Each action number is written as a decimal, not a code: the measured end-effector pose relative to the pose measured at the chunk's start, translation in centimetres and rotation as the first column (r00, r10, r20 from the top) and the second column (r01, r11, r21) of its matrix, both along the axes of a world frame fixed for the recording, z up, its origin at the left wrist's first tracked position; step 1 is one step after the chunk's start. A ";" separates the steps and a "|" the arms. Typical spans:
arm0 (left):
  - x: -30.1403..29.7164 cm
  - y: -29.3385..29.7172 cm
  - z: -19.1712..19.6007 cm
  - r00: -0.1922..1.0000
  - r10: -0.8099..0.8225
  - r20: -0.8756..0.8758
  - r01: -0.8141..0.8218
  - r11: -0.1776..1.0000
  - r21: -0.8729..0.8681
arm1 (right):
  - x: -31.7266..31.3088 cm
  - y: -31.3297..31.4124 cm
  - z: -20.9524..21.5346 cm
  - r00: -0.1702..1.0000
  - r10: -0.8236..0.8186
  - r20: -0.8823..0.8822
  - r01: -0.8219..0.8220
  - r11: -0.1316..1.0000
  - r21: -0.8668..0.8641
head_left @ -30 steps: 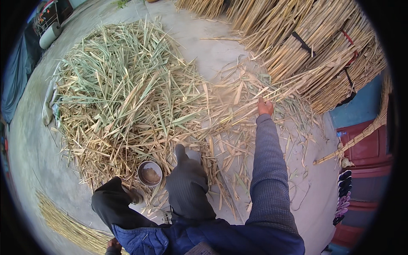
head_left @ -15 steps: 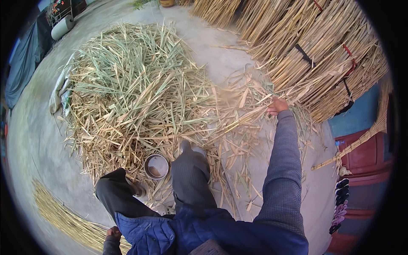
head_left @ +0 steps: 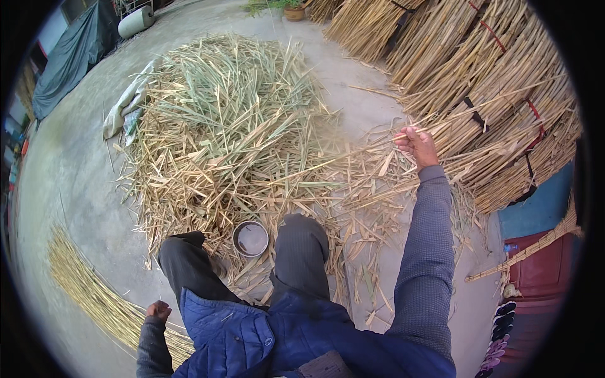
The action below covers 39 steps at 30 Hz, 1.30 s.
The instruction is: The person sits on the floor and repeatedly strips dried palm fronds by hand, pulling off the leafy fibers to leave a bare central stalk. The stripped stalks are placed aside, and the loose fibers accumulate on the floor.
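My right hand (head_left: 417,148) is stretched out ahead on the right, its fingers pinched round a thin dry reed stalk (head_left: 372,147). The stalk runs left toward the leaf pile and right across the bundled reeds. At the lower left, my left hand (head_left: 159,310) is curled closed beside a sheaf of slender, stripped stalks (head_left: 94,286) lying on the floor; whatever may be in it is hidden. A big heap of green and straw-coloured dry leaves (head_left: 227,138) spreads before my knees. Near them, a small round metal bowl (head_left: 251,239) sits at the heap's edge.
Thick reed bundles (head_left: 454,75) tied with dark and red bands lean at the upper right. A broom (head_left: 523,253), red door panels (head_left: 535,280) and several shoes (head_left: 501,331) line the right side. A white sack (head_left: 129,104) lies left of the heap; a potted plant (head_left: 294,11) stands far back.
The view has shifted, so the heap and bowl appear farther right. My right hand has turned, its fingers now raised and pinching the stalk. My left hand has come up a little beside the sheaf.
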<state>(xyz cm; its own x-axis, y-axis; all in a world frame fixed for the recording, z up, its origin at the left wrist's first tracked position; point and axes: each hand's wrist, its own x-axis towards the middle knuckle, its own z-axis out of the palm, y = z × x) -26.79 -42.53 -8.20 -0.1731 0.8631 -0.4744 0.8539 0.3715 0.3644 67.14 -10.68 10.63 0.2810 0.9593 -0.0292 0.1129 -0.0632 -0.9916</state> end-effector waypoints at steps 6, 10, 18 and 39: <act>6.7 18.2 11.1 0.984 -0.179 -0.002 0.137 0.747 0.650 | -15.7 4.2 5.0 0.988 0.154 -0.012 -0.146 0.958 0.247; 16.0 27.6 17.7 0.897 -0.352 -0.267 0.423 0.512 0.748 | -25.5 3.8 7.1 0.984 0.173 -0.045 -0.141 0.905 0.401; 18.5 32.9 17.1 0.900 -0.426 0.090 0.235 0.650 0.722 | -34.2 3.4 8.7 0.990 -0.032 -0.135 0.099 0.849 0.520; 6.9 35.7 13.2 0.956 0.188 -0.227 0.071 0.602 0.795 | -36.1 8.8 -0.7 0.994 -0.076 -0.081 0.095 0.961 0.261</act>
